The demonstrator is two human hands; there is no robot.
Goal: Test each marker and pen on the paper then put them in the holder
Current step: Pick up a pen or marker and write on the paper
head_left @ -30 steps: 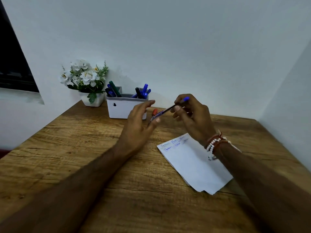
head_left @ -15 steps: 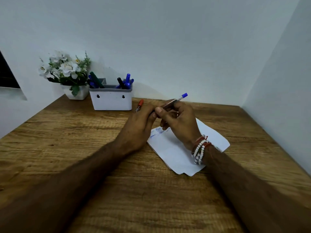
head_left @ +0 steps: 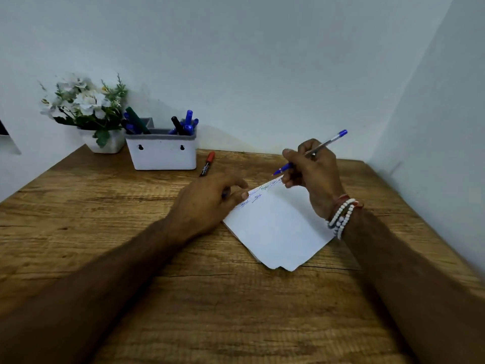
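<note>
1. Blue pen: in the right hand, over the far edge of the paper. Uncapped tip points down-left, just above the sheet or barely touching it; can't tell which. Back end sticks up toward the right wall.
2. Handling, my read: light, stiff, thin and smooth plastic that will roll or slip in a loose hold. Best pinched low near the tip for writing, then mid-barrel for dropping into the holder.
3. Right hand: fingers curled round the pen's lower barrel, clamped on it. Beaded bracelets on the wrist.
4. Paper: thin, floppy, lies right of the tabletop's middle, blue scribbles along its far edge. It would probably slide on the wood unless pinned.
5. Left hand: apart from the right, thumb on the paper's left corner, fingers loosely curled. There's a dark bit under them; can't tell if it holds anything.
6. Red marker: capped, lying on the tabletop just beside the holder, looks untested.
7. Holder: white, by the far edge toward the far-left corner, pens already inside.
8. Flower pot: in the far-left corner.
</note>
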